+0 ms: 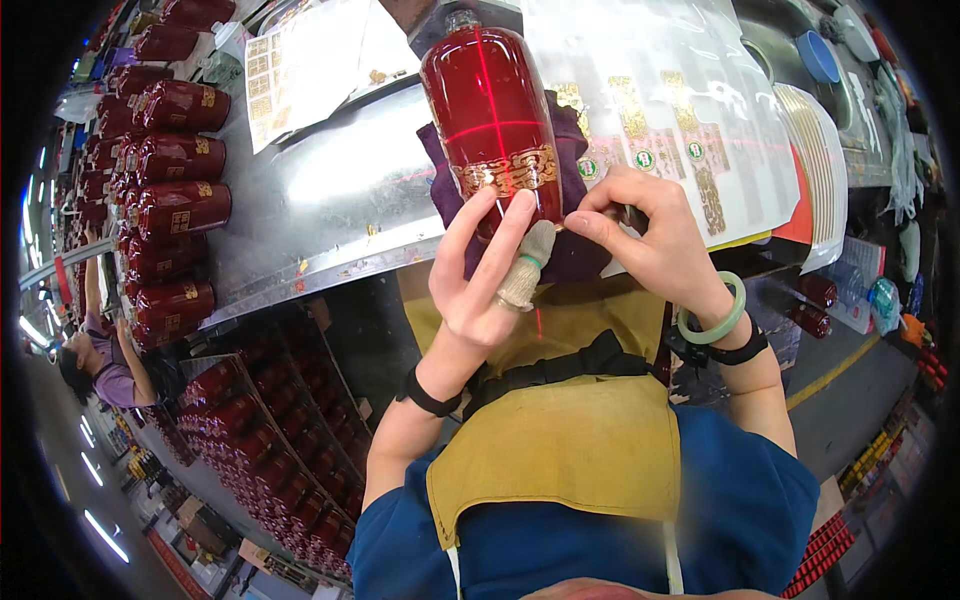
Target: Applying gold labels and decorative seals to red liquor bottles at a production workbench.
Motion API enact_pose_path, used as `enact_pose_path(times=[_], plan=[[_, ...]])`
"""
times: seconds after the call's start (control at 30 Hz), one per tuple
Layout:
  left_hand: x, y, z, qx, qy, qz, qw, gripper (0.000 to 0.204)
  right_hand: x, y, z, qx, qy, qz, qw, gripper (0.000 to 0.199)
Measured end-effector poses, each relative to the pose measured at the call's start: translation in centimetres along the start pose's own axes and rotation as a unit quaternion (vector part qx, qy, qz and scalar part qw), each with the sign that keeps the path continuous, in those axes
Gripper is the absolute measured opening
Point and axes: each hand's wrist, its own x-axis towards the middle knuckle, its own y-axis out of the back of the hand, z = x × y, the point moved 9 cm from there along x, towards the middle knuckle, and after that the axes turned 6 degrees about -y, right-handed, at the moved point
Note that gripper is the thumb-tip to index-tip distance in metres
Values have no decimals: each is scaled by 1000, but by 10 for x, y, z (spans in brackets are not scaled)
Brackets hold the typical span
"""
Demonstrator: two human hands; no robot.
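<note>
A large red glass bottle (490,95) lies with its neck away from me on a dark purple cloth (570,165). Red light lines cross on its side. Around its lower part runs a gold patterned band (510,172). My left hand (485,265) rests two outstretched fingers on the bottle near this band; a grey knitted cover (528,265) with a green ring sits on its thumb. At the bottle's near right edge, my right hand (650,235) pinches thumb and forefinger together. Whatever they hold is too small to make out.
Right of the bottle, a clear sheet (740,130) carries gold and pink decals. A white sheet of gold labels (290,75) lies at the far left. Several red bottles (180,210) line the metal table's left end; more fill racks (265,440) below. Another person (120,365) works at far left.
</note>
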Motion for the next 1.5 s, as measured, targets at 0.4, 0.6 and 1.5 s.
enact_pose_path(times=[0.4,0.6,1.5], plan=[[-14,13,-14,-9,33,86,996,36,-2,0,-7,8,14,-8,1000,20],[-11,13,-4,56,2,79,995,33,0,1,-3,9,6,-4,1000,19],[-3,10,0,54,-2,71,996,32,2,-3,1,-20,6,-1,1000,18]])
